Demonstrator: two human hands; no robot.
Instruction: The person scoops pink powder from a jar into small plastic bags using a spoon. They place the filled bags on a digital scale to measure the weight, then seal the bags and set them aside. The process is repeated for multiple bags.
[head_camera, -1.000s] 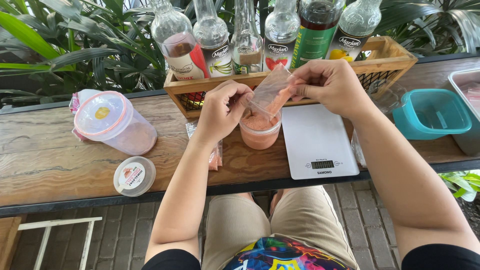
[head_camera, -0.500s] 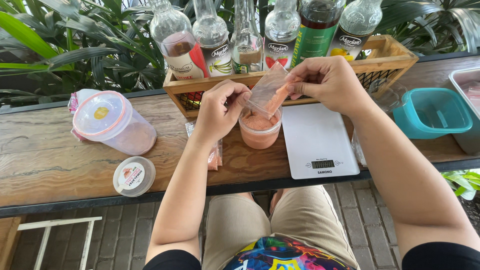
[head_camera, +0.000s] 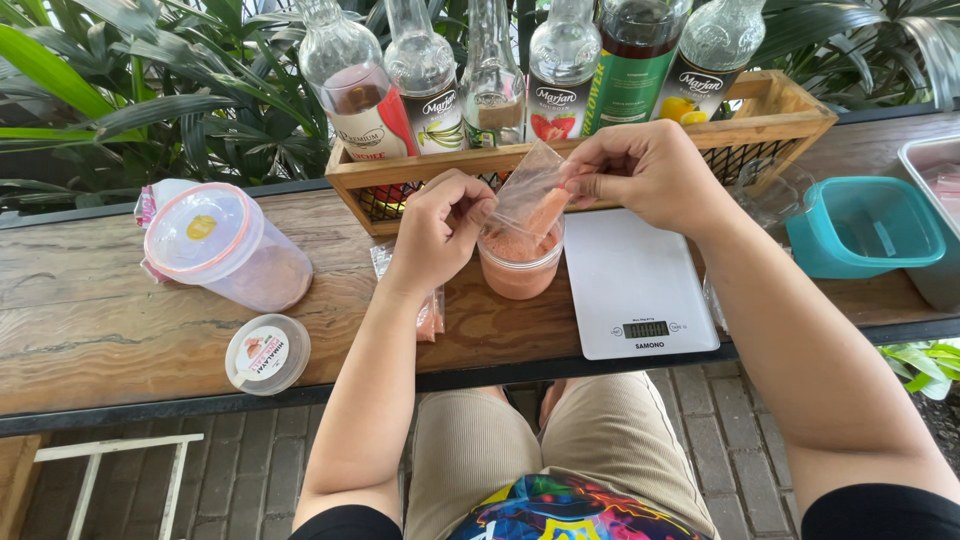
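Both hands, left (head_camera: 437, 228) | right (head_camera: 650, 175) | grips pinch clear pouch (head_camera: 530, 195) | above pink-filled tub (head_camera: 519, 268)

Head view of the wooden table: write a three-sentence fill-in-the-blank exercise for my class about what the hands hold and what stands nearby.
1. Both hands, left hand and right hand, hold a small clear ____ of pink powder.
2. It is held over an open round ____ of pink powder.
3. The white kitchen scale stands to the ____ of it.

Missing words: bag; tub; right

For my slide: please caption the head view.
Both hands tilt a small plastic bag over an open jar of pink powder.
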